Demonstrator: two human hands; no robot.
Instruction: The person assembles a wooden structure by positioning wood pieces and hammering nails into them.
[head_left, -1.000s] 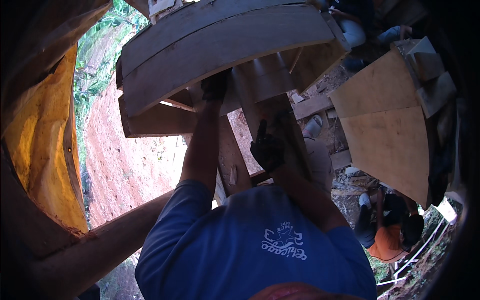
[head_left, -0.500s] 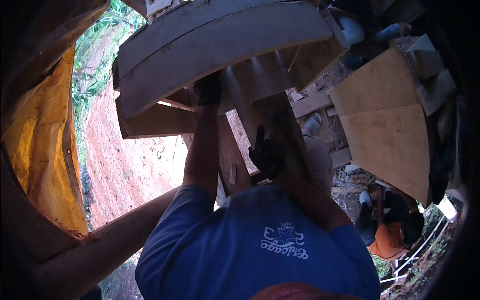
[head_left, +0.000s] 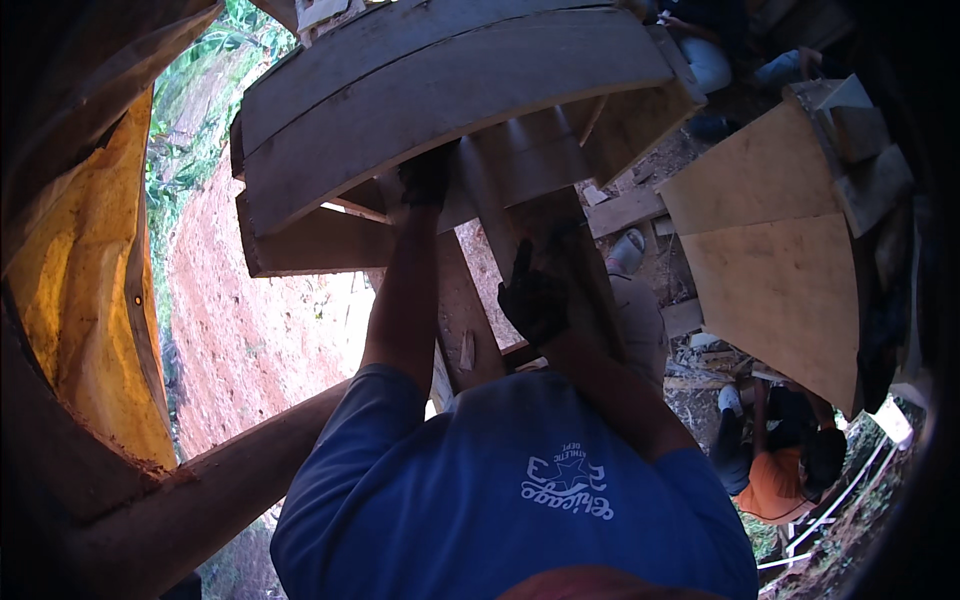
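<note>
In front of me stands a large wooden piece of furniture [head_left: 460,100], box-like, with broad planks at its near side and an open hollow below them. My left hand [head_left: 425,178], in a black glove, reaches into this hollow against the wood; shadow hides its fingers. My right hand [head_left: 535,305], also gloved in black, is lower and to the right, over a dark upright board [head_left: 555,235]. One finger of it points away from me, apart from the others, which blur into the dark glove. No held object shows in either hand.
A pale wooden panel [head_left: 765,230] stands at the right, with wood offcuts around it. A person in an orange top [head_left: 775,485] crouches at lower right; another sits at top right. A thick wooden beam [head_left: 260,435] and yellow sheeting [head_left: 95,290] are at left.
My right hand has shifted slightly farther from me along the board. The left hand stays in the hollow, and the view has moved a little.
</note>
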